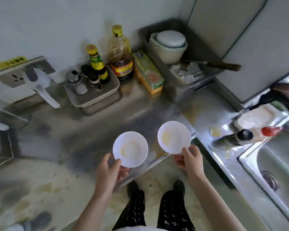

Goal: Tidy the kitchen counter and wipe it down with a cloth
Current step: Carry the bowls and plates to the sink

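Observation:
I hold two small white dishes above the front edge of the steel counter [93, 130]. My left hand [108, 170] grips the near rim of the left dish [130, 149], which has a yellowish smear inside. My right hand [188, 159] pinches the near rim of the right dish [173, 137], also smeared yellow. Both dishes sit roughly level, a short gap apart. Yellowish stains mark the counter [158, 153] between and below the dishes. No cloth is clearly visible.
A grey tray [97, 99] with several condiment bottles stands at the back, beside an oil bottle [120, 55] and a yellow-green box [148, 72]. A bin with stacked bowls [168, 45] sits back right. The sink [277, 174] lies right, with bottles [237, 137] on its ledge.

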Motion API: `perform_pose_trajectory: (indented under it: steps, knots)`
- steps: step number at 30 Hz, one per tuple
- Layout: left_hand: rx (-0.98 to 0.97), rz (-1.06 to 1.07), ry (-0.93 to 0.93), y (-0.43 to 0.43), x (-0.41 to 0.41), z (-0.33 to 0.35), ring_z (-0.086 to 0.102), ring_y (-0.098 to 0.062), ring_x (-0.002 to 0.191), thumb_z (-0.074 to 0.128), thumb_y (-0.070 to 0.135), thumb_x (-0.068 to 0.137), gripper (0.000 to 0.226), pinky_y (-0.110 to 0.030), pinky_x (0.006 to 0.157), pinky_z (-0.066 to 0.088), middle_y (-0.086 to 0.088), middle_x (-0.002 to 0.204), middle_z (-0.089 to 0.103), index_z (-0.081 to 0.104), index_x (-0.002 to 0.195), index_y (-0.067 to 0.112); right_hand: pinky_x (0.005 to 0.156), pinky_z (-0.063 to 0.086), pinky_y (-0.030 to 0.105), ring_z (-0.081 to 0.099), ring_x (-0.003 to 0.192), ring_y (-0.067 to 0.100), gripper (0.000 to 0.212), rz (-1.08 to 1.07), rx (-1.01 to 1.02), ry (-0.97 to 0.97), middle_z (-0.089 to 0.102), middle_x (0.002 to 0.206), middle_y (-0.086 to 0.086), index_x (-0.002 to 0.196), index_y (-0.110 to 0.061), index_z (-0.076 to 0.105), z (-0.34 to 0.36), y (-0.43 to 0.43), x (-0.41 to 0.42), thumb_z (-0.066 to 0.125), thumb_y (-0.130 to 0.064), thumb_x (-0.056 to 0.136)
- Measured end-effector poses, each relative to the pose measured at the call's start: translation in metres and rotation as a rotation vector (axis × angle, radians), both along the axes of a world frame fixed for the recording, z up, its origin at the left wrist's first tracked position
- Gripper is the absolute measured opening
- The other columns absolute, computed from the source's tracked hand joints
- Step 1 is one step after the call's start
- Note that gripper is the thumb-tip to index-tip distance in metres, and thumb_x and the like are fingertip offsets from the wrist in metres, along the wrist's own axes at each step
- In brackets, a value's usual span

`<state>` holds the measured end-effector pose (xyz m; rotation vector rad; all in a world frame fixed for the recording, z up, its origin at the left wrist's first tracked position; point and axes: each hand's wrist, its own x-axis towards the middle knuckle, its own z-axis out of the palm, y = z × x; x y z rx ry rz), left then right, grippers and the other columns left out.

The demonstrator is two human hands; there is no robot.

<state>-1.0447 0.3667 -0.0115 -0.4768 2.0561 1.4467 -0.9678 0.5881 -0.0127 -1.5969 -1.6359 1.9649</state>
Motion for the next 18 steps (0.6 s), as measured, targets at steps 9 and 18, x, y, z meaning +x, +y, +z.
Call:
perform_pose_trajectory:
  steps: [9,18]
  knots:
    - [0.015,-0.388,0.066,0.130,0.071,0.015,0.057,-0.013,0.040,0.051,0.004,0.086,0.026,-0.019,0.038,0.037,-0.008,0.058,0.069,0.052,0.110,0.014,0.034,0.029,0.019,0.045,0.041,0.014,0.010,-0.285,-0.013,0.000,0.057,0.062,0.007,0.087,-0.012,0.048,0.014,0.080,0.152,0.044,-0.003,0.088]
    - [0.055,-0.586,0.031,0.288,0.204,0.020,0.054,-0.011,0.036,0.050,-0.001,0.087,0.029,-0.017,0.036,0.036,-0.017,0.064,0.068,0.044,0.105,0.021,0.041,0.035,0.020,0.051,0.038,0.012,0.016,-0.417,0.003,-0.020,0.065,0.071,0.016,0.102,-0.011,0.050,0.016,0.196,0.306,0.046,-0.003,0.088]
